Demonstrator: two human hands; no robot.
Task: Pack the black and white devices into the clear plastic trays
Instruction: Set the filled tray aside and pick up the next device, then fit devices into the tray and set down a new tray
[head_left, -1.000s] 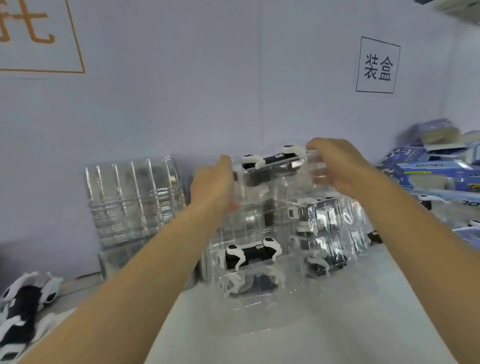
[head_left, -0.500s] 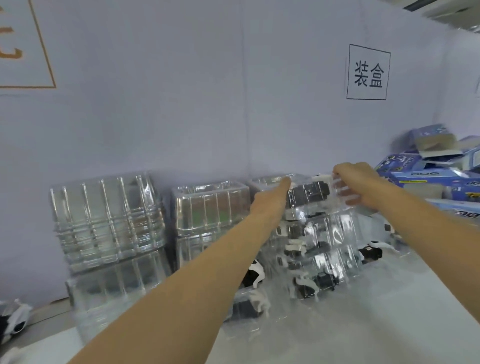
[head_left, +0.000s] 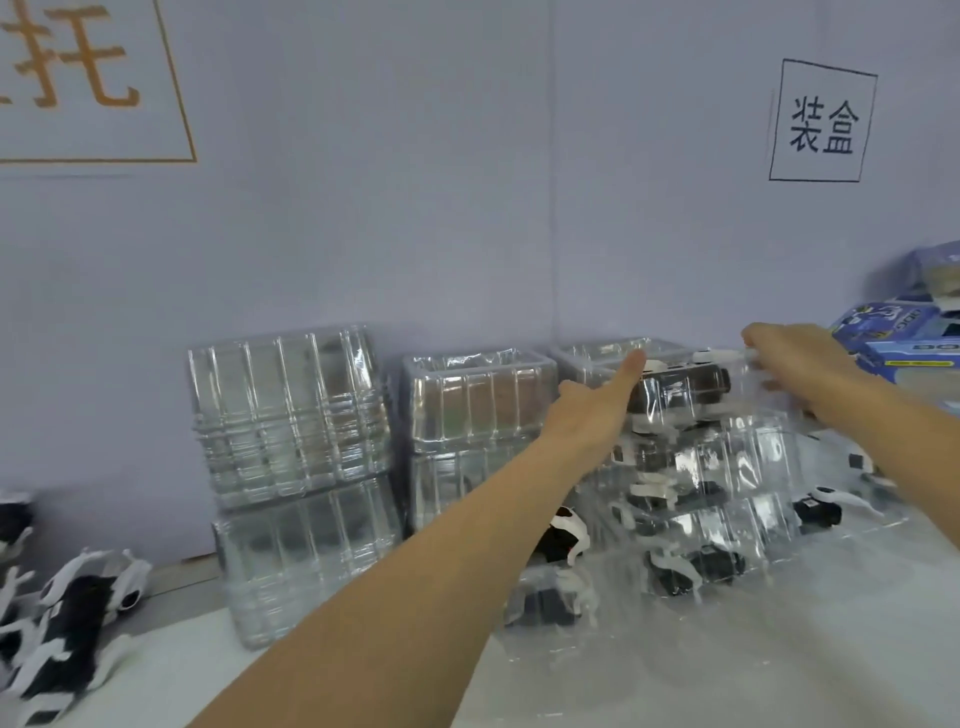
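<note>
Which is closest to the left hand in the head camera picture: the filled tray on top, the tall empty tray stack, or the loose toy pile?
1. Filled top tray, touching the left hand.
2. Tall empty tray stack, further left.
3. Loose device pile, far left, near edge.

hands: 2 | wall signs: 2 | empty tray stacks: 2 | blue boxes: several
</note>
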